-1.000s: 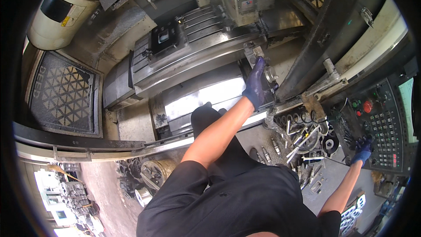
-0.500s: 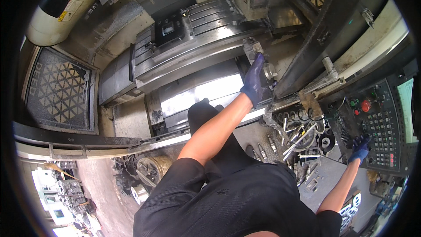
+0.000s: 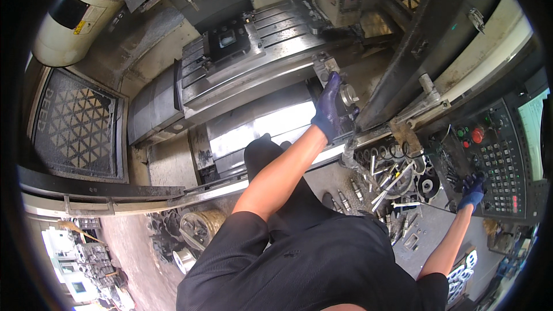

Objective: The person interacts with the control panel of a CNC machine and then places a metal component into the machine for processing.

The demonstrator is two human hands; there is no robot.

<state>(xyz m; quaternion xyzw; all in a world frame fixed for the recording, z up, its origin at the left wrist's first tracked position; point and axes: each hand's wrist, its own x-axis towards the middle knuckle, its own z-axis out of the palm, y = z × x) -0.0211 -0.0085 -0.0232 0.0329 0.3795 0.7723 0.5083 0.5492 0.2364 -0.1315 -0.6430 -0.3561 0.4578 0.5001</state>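
Note:
My left hand (image 3: 328, 106), in a dark blue-purple glove, reaches forward at the machine's door opening. It is wrapped around a handwheel pendant, a grey box (image 3: 326, 64) with a round metal dial (image 3: 348, 95) on its right; the palm hides part of it. My right hand (image 3: 472, 192), gloved in dark blue, is at the lower left of the control panel (image 3: 500, 158), fingers stretched over its edge and keys. Which key or knob they touch cannot be made out. Beyond my left hand lies the slotted machine table (image 3: 276, 37), bearing a black fixture plate (image 3: 233, 49).
Above the table hangs a spindle tool (image 3: 190, 0); a boxy rotary unit (image 3: 340, 3) sits at its right end. The door frame (image 3: 415, 52) slants down on the right. Tool holders (image 3: 345, 198), wrenches and a coiled cable (image 3: 383, 152) crowd the bench beside my legs.
The machine table, with fixture and rotary unit, has shifted slightly right against the spindle. My view has moved a little. Both hands keep their places on the pendant and panel.

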